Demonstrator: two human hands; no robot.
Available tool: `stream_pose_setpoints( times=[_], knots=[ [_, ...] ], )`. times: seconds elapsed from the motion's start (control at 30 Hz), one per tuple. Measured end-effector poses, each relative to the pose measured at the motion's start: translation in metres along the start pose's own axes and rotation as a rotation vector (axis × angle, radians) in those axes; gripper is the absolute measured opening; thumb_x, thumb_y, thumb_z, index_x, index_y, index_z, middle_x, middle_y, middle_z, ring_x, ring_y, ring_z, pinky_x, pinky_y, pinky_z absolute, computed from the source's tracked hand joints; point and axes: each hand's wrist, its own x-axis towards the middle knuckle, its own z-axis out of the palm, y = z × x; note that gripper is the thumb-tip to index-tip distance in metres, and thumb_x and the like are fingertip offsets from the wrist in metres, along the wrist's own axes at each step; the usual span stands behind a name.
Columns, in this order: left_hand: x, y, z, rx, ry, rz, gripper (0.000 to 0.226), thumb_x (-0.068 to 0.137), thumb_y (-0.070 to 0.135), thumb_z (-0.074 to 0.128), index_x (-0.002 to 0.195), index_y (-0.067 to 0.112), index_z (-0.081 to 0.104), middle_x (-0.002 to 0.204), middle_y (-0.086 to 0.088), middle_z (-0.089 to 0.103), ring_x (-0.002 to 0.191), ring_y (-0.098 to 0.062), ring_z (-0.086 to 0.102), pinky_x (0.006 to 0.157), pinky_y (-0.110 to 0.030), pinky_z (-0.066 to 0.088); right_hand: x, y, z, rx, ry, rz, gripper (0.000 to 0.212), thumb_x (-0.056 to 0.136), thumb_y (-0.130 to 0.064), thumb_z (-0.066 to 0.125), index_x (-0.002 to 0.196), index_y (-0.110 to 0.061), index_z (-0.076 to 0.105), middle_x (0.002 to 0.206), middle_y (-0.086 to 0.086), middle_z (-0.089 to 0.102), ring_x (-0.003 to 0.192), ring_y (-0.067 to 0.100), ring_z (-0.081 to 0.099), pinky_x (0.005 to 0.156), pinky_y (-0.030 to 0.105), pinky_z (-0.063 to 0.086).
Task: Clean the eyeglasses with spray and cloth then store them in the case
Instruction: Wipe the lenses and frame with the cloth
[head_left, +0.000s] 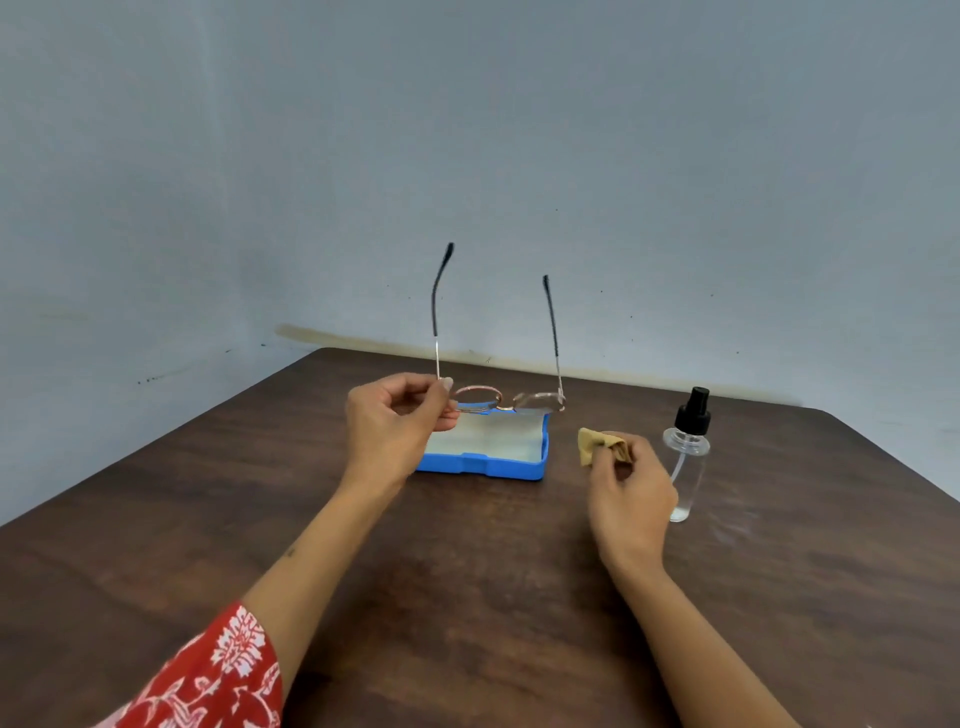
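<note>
No text, label, brand, number or sign can be read anywhere in this view; the clear spray bottle (687, 457) at about 3 o'clock from the middle of the table (467, 597) shows bare plastic with a plain black pump top. The blue case (488, 465) at 12 o'clock carries no legible marking on its rim or lining, and the red sleeve (218, 675) at 7 o'clock bears only a white floral print, no lettering

Red white-floral sleeve (218, 675) on left arm
</note>
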Motion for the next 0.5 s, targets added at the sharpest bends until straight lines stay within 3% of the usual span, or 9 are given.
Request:
stream_pose_setpoints(
  times=[0.1,0.17,0.33,0.5],
  knots=[
    [-0.004,-0.003,0.000,0.106,-0.089,0.071,0.011,0.081,0.006,0.069,0.076,0.015,0.070,0.062,-0.004,0.070,0.060,-0.016,0.070,0.062,-0.020,0.057,0.004,0.004,0.003,0.156,-0.031,0.229,0.017,0.089,-0.008,0.052,0.081,-0.020,0.059,0.085,0.003,0.069,0.080,0.018,0.069,0.081,0.034,0.054],
    [-0.008,-0.004,0.000,0.140,-0.129,0.087,0.009,0.080,0.006,0.070,0.078,0.015,0.070,0.067,-0.009,0.071,0.063,-0.018,0.071,0.064,-0.021,0.058,0.003,0.002,0.003,0.297,-0.047,0.341,0.018,0.092,-0.005,0.050,0.081,-0.017,0.058,0.088,0.008,0.068,0.077,0.014,0.069,0.084,0.035,0.055],
    [-0.013,-0.009,-0.001,0.302,-0.184,0.165,0.012,0.079,0.009,0.072,0.078,0.021,0.071,0.068,-0.002,0.072,0.065,-0.014,0.072,0.068,-0.033,0.060,0.004,-0.007,0.003,0.443,-0.067,0.415,0.016,0.094,-0.002,0.050,0.084,-0.012,0.058,0.084,0.005,0.067,0.080,0.018,0.067,0.087,0.038,0.054],
    [-0.015,-0.010,-0.001,0.389,-0.156,0.212,0.017,0.079,0.011,0.073,0.079,0.027,0.070,0.067,0.003,0.071,0.065,-0.012,0.071,0.069,-0.038,0.060,0.002,-0.015,0.001,0.573,-0.046,0.482,0.022,0.098,-0.017,0.045,0.082,-0.011,0.059,0.096,0.017,0.067,0.093,0.029,0.066,0.086,0.040,0.054]
  ],
)
